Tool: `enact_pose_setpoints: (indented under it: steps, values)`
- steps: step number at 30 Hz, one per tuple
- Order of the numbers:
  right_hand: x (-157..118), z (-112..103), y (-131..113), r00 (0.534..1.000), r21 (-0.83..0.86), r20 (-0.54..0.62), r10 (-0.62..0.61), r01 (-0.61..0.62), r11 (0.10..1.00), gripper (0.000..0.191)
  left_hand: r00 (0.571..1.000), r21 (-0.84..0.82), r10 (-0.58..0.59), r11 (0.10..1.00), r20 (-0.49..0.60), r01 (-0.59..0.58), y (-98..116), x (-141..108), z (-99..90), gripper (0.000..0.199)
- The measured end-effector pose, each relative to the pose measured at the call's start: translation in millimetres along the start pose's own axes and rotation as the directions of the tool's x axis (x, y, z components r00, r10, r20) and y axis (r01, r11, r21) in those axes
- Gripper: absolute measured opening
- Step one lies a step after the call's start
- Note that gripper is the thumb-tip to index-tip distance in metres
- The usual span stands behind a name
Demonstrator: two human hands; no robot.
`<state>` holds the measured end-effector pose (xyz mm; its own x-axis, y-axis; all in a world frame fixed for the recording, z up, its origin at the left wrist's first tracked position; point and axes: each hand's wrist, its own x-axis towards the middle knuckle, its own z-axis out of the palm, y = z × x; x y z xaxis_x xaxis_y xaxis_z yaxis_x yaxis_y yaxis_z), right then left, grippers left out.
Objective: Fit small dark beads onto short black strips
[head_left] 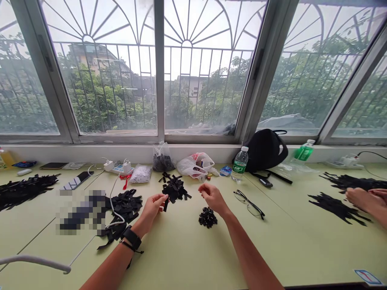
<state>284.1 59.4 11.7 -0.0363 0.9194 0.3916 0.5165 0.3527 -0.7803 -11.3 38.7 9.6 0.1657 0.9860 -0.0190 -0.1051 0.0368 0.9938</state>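
A person's left hand (155, 210) is pinching a narrow black strip (165, 204) between thumb and fingertips, right at the near edge of a loose heap of black strips (174, 190) lying on the pale green tabletop (181, 257). The person's right hand (213, 198) is hovering just to the right of that heap, its thumb and fingertips pressed together; nothing shows between them. Directly below that hand, a small cluster of glossy black beads (207, 217) is sitting on the tabletop. A black wrist strap (132, 238) is circling the left wrist.

A larger tangle of black strips (122, 207) is lying to the left, with a white cable (113, 205) running across it beside a pixelated, blurred object (81, 211). Eyeglasses (249, 204) are resting to the right of the beads. Along the far edge, a clear bag of black pieces (162, 158), a white plastic bag (196, 166), a water bottle (240, 164) and a black backpack (265, 150) are standing in a row beneath a wide window (205, 68). At the far right, another person's hands (363, 199) are reaching in beside more black strips (337, 208).
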Motion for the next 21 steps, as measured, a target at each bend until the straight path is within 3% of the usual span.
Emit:
enact_pose_setpoints:
  steps: [6, 10, 13, 21]
  values:
    - [8.1, -17.6, 19.9, 0.991, 0.042, -0.117, 0.07, -0.065, 0.997, 0.028, 1.0, -0.003, -0.007, 1.0, -0.024, 0.007, -0.2, -0.1, 0.0, 0.041]
    - [3.0, -36.9, 45.3, 0.955, -0.088, -0.285, 0.082, -0.111, 0.99, 0.033, 0.999, -0.007, 0.004, 1.0, -0.047, -0.004, -2.6, 1.3, -1.1, 0.041]
    - [-4.9, -39.1, 63.8, 0.915, -0.171, -0.386, 0.113, -0.192, 0.966, 0.037, 0.999, -0.009, 0.0, 1.0, -0.051, 0.0, -3.8, 2.5, -0.4, 0.038]
    - [-3.9, -23.7, 69.7, 0.959, -0.272, -0.274, 0.073, -0.15, 0.951, 0.027, 0.997, 0.001, 0.001, 1.0, -0.081, -0.001, -2.3, 1.5, 1.3, 0.038]
